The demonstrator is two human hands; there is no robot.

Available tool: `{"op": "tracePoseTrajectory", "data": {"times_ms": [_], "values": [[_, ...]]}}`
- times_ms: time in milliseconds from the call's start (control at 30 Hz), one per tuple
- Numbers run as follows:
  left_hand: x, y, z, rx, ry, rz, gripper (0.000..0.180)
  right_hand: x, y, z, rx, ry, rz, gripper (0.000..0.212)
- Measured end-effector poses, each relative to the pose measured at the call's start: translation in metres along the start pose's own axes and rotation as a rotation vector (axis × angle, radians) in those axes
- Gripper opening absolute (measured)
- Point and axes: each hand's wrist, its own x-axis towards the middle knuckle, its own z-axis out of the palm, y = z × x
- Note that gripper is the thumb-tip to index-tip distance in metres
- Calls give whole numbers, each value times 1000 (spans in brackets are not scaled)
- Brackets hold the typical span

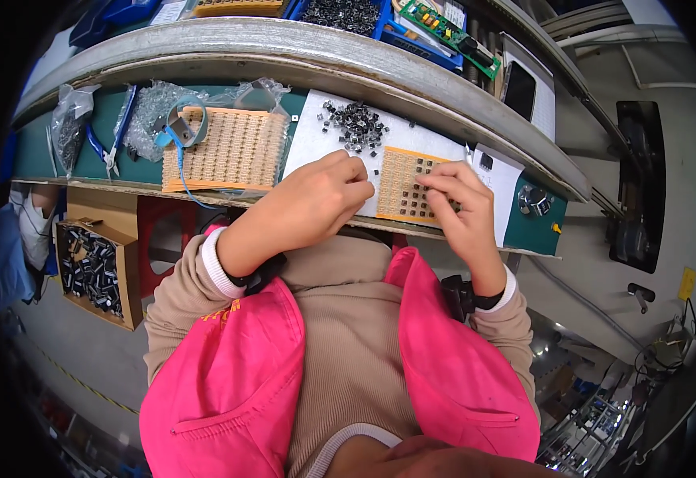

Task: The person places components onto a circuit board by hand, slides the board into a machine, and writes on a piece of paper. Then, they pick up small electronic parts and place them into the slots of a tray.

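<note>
A tan perforated circuit board [394,179] with orange edges lies on a white sheet [304,135], close to the table's front edge. Small black square parts, which look like push-button switches, sit in rows on its right half. My right hand [466,203] is over that half, thumb and fingertips pinched together; whatever is between them is too small to make out. Just left of the board, my left hand [320,197] is closed with curled fingers, its grip hidden. Beyond it lies a loose pile of the same black parts [356,126], a few strayed toward the board.
Left on the green mat are stacked tan boards [232,151], a blue coiled strap [196,127], pliers [111,155] and clear bags [73,119]. A metal rail [284,54] runs behind. Beyond it stand a blue bin [381,20] and a green circuit board [443,30]. A cardboard box [130,275] sits lower left.
</note>
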Motion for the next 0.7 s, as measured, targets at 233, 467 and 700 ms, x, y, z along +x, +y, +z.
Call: {"op": "tracePoseTrajectory", "data": {"times_ms": [233, 467, 700], "values": [[14, 9, -1, -215, 157, -9, 14, 12, -12, 35, 761, 9, 379, 12], [18, -4, 3, -78, 204, 27, 20, 11, 1, 17, 638, 35, 442, 7], [19, -6, 10, 103, 233, 3, 11, 11, -2, 11, 4, 66, 233, 6]]}}
